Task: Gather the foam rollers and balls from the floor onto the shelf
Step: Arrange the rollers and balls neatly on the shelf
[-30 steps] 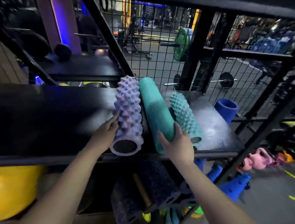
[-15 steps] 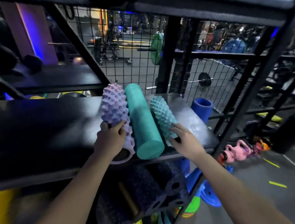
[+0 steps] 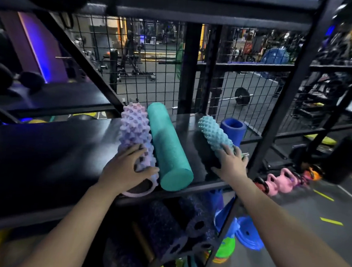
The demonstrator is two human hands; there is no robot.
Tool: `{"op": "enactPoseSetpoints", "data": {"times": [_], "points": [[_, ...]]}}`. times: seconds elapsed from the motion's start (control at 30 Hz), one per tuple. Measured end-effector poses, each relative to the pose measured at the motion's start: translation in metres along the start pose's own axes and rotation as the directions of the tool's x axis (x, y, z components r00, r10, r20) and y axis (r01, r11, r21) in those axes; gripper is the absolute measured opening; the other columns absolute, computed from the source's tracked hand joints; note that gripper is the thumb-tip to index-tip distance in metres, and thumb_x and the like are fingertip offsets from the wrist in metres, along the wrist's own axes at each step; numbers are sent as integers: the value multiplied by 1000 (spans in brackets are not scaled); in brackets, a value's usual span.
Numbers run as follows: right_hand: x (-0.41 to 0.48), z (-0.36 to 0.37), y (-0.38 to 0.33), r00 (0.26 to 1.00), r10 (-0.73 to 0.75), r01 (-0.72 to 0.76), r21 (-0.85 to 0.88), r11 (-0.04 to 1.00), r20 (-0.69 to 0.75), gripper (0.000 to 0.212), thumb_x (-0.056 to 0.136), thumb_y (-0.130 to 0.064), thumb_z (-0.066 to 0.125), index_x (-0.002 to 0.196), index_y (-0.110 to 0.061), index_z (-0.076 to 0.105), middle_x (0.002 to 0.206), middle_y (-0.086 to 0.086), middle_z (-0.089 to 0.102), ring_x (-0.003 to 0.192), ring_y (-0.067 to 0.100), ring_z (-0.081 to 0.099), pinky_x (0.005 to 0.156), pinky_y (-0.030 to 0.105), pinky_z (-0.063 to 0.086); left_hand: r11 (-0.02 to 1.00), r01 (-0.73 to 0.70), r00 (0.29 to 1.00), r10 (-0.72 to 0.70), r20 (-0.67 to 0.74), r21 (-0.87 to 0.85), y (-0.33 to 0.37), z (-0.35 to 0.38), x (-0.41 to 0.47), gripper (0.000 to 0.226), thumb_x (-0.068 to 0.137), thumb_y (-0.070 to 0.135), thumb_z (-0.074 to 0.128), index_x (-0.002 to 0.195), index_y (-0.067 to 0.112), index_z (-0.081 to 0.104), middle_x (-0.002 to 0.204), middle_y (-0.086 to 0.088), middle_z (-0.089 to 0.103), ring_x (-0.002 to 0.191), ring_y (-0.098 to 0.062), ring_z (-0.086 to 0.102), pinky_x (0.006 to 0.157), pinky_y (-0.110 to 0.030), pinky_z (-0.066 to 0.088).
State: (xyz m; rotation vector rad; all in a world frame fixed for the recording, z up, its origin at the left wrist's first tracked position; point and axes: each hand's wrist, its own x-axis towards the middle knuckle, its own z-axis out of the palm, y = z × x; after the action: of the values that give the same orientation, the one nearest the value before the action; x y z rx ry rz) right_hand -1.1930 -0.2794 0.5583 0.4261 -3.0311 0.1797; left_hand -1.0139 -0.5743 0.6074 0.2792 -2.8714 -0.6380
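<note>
Gym: dim room behind a wire-mesh back panel, with a barbell lying on the floor beyond it.
Shelf point(image 3: 53, 155): black board in a black metal rack. It carries the rollers at its right end, and its front lip is low or absent, so I judge that nothing stops a round thing rolling off.
Smooth teal roller point(image 3: 168, 145): lies front to back, touching the lilac one on its left. Its near end sits right at the front edge.
Lilac spiky roller point(image 3: 134, 128): lies alongside, and its hollow near end overhangs the edge.
Bumpy teal roller point(image 3: 215, 132): lies well apart to the right of the smooth one, angled towards the rack's corner post.
Blue roller point(image 3: 233, 128): stands upright at the back, just beside the bumpy one's far end.
Left hand point(image 3: 123, 169): fingers curled over the lilac roller's near end, gripping it.
Right hand point(image 3: 231, 165): lies nearly flat on the bumpy roller's near end, fingers spread and thumb splayed out, pressing rather than clasping.
Step in hand: probably seating the rollers on the shelf.
Doing it well: push both end-on towards the mesh until no end overhangs. Swing the bumpy one parallel and snug against its neighbour so each blocks the other's roll.
Risk: letting go early could let the lilac roller tip forward.
</note>
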Motion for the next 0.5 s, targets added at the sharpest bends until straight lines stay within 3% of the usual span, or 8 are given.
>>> {"op": "enactPoseSetpoints", "data": {"times": [0.07, 0.13, 0.3, 0.37, 0.5], "points": [[-2, 7, 7, 999, -30, 30, -13, 999, -44, 68, 88, -27, 72, 149, -31, 42, 166, -8, 19, 151, 36, 12, 111, 62, 27, 1000, 3, 1000, -3, 17, -5, -1, 6, -1, 97, 71, 80, 66, 153, 39, 34, 163, 24, 18, 151, 1, 8, 119, -32, 23], [-2, 9, 18, 995, -35, 37, 25, 999, -90, 69, 88, -14, 68, 150, -31, 42, 166, -8, 22, 149, 37, 16, 107, 60, 31, 1000, -3, 999, 3, 33, 12, 0, 12, 3, 112, 61, 84, 70, 155, 40, 29, 165, 24, 13, 152, -4, 2, 124, -41, 16], [2, 1, 18, 992, 26, -9, 139, 990, -123, 69, 87, -22, 69, 150, -25, 42, 163, -1, 30, 141, 42, 29, 108, 58, 33, 979, -47, 992, 23, 122, 198, 19, 32, 27, 119, 51, 88, 71, 154, 39, 34, 168, 16, 9, 156, -20, -7, 120, -64, 18], [3, 1, 15, 989, 7, 10, 112, 994, -148, 68, 86, -26, 70, 148, -21, 45, 158, 4, 37, 131, 46, 42, 106, 53, 35, 940, -103, 986, 53, 160, 326, 37, 39, 34, 111, 56, 85, 71, 151, 35, 39, 167, 11, 15, 156, -27, -4, 115, -69, 23], [3, 7, 28, 980, 37, 14, 251, 968, -198, 68, 86, -29, 74, 146, -13, 48, 154, 14, 44, 123, 45, 55, 101, 50, 46, 862, -158, 973, 52, 225, 482, 70, 50, 43, 98, 66, 72, 76, 146, 26, 43, 159, 2, 29, 155, -35, 0, 108, -77, 24]]}}
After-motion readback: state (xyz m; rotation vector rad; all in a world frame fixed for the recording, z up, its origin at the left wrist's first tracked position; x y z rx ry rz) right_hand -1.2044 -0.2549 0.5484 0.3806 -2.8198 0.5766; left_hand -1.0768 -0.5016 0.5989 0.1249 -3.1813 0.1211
